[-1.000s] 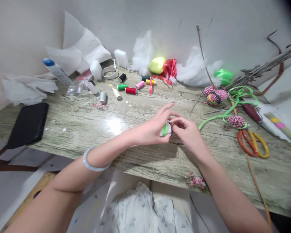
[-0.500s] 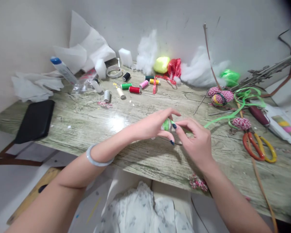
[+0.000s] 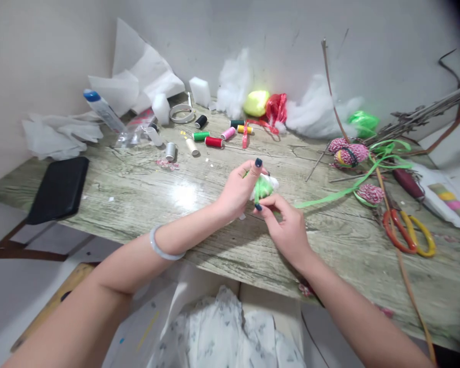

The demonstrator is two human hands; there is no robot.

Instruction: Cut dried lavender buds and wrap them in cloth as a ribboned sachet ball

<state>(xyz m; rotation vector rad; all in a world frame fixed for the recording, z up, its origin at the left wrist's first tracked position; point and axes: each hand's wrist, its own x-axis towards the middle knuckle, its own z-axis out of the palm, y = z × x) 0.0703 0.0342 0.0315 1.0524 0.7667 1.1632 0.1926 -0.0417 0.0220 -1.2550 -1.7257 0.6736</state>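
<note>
My left hand (image 3: 234, 193) is closed round a small white wad wrapped in green ribbon (image 3: 265, 188), its thumb pointing up. Just below the wad, my right hand (image 3: 285, 224) pinches the green ribbon between thumb and finger. From there a loose length of ribbon (image 3: 329, 198) runs right across the table towards a tangle beside the twigs. The palm side of the left hand and part of the wad are hidden.
Scissors (image 3: 398, 232) and red-and-white string bundles (image 3: 370, 194) lie at the right, near dry twigs (image 3: 417, 115). Thread spools (image 3: 213, 142), cotton fluff (image 3: 232, 84) and a yellow bundle (image 3: 256, 103) are further back. A black phone (image 3: 59, 189) lies at the left edge.
My left thumb has swung up and the wad has turned, showing more green. My right hand has moved left and down with the ribbon, drawing the loose length leftward.
</note>
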